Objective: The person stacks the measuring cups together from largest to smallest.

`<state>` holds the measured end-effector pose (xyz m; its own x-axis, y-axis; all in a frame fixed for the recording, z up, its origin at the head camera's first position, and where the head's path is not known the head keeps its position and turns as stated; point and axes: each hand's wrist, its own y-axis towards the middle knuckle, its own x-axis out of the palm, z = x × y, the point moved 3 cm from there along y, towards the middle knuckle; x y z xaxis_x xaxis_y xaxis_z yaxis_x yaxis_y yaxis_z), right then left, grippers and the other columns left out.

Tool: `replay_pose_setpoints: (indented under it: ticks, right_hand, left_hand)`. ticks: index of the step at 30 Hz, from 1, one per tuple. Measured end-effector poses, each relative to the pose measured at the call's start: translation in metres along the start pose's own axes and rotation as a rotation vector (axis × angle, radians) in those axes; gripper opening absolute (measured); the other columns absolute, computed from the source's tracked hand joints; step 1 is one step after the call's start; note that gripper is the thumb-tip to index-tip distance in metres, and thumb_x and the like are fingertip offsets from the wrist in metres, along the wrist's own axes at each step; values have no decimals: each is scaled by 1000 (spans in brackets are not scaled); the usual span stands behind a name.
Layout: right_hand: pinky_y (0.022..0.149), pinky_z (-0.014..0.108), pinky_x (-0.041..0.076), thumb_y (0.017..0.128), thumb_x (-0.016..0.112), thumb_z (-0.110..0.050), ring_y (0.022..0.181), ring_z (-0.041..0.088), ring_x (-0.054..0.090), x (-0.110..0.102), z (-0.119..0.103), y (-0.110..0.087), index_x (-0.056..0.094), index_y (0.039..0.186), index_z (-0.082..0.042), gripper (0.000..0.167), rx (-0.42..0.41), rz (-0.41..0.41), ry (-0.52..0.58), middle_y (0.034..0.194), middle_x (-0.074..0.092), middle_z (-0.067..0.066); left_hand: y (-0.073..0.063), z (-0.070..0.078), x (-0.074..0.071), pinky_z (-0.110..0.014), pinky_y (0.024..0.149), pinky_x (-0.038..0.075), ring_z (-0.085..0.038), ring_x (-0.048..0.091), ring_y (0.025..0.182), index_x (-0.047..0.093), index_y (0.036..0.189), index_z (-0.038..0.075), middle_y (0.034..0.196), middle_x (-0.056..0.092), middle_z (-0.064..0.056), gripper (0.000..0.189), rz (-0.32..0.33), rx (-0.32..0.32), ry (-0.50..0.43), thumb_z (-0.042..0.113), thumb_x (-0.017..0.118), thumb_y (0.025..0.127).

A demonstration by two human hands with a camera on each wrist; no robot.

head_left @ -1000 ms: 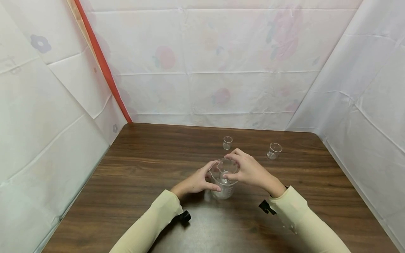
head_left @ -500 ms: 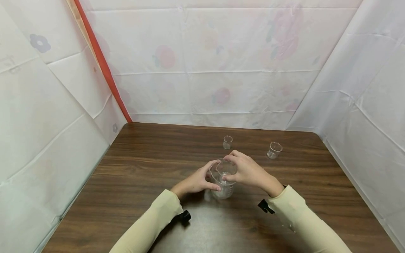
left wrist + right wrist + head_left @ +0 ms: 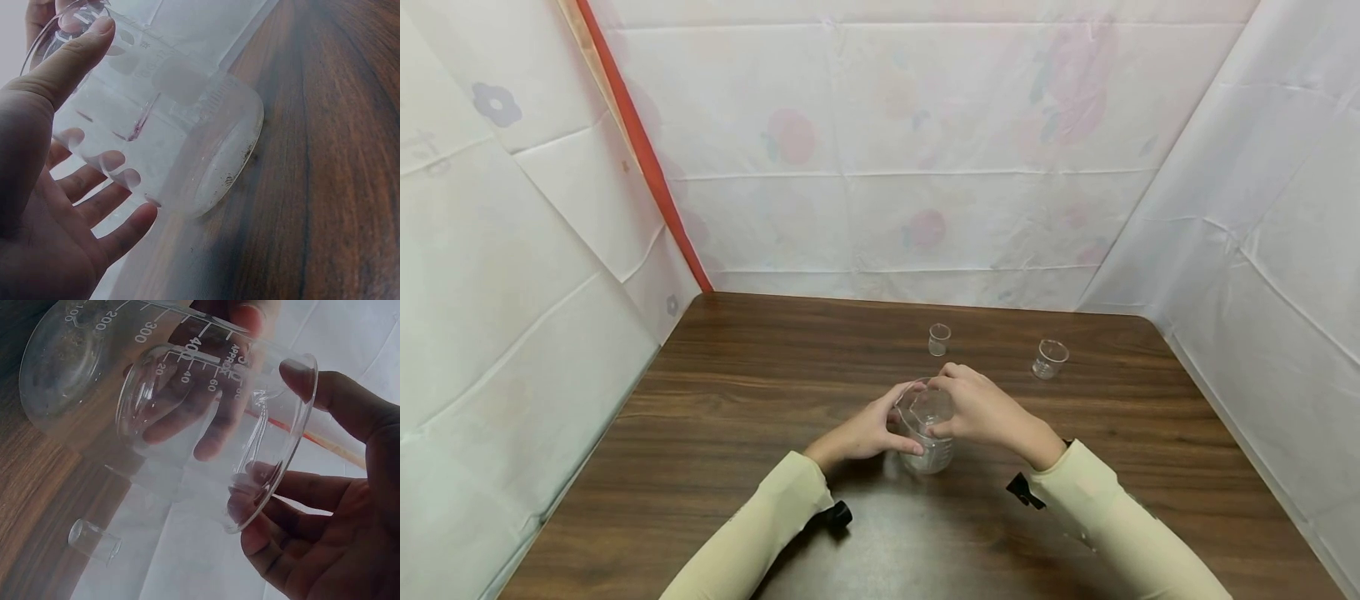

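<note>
Glass, upright on the desk [image 3: 760, 350], gripped round its left side by the left hand [image 3: 867, 430], with thumb in front and fingers behind: the big beaker [image 3: 934, 455]. Inside the big beaker, above its bottom, pinched near the lip by the right hand [image 3: 983, 408] at the mouth: the inner beaker [image 3: 187, 387]. Behind the big beaker, upright: the tiny beaker [image 3: 939, 340] straight back and, farther right, the small beaker [image 3: 1050, 360], with a white sheet [image 3: 857, 150] beyond.
</note>
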<state>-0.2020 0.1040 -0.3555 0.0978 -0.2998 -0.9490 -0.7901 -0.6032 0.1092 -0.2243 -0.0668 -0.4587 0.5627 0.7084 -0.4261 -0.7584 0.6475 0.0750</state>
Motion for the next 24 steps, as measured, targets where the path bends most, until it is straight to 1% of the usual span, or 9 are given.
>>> replay_pose_setpoints:
  ticks: [5, 9, 13, 16, 20, 24]
  right_hand:
    - [73, 34, 49, 71, 86, -30, 81, 17, 55, 1, -3, 2, 68, 112, 1, 54, -5, -3, -43, 98, 62, 9]
    - [75, 35, 49, 71, 86, -30, 83, 19, 55, 0, -7, 5, 68, 114, 1, 56, -10, -20, -89, 98, 62, 9]
    - [78, 36, 49, 71, 87, -31, 86, 20, 55, 1, -8, 8, 68, 115, 2, 58, 8, -65, -108, 99, 62, 9]
    - [77, 37, 49, 71, 87, -32, 84, 20, 56, 1, -8, 10, 68, 115, 1, 58, 20, -102, -117, 96, 61, 8]
    - [74, 37, 50, 70, 87, -33, 81, 19, 56, 2, -9, 12, 69, 116, -2, 58, 21, -131, -146, 91, 59, 4]
    - [72, 38, 51, 69, 87, -34, 81, 20, 56, 4, -9, 14, 71, 116, -7, 57, 19, -139, -177, 88, 58, 2]
  left_hand:
    - [-1, 2, 0, -43, 103, 44, -26, 45, 134, 26, 153, 22, 158, 31, 1, 89, -5, -30, -1, 35, 79, 82]
    - [-1, 2, -1, -42, 103, 44, -25, 45, 135, 27, 152, 24, 158, 31, 3, 88, -4, -41, 1, 33, 79, 82]
    - [0, 1, -1, -43, 103, 44, -24, 43, 136, 27, 152, 22, 157, 33, 1, 86, -3, -30, 4, 27, 79, 83]
    - [1, 0, -1, -45, 104, 43, -27, 41, 139, 27, 152, 19, 157, 34, -2, 86, -8, -15, 0, 25, 78, 84]
    - [0, -1, 0, -44, 104, 43, -28, 43, 137, 25, 153, 19, 156, 34, -2, 88, -12, -22, -2, 27, 79, 83]
    - [0, -1, 0, -42, 104, 44, -26, 45, 136, 24, 153, 19, 156, 34, -1, 91, -4, -39, -5, 31, 79, 82]
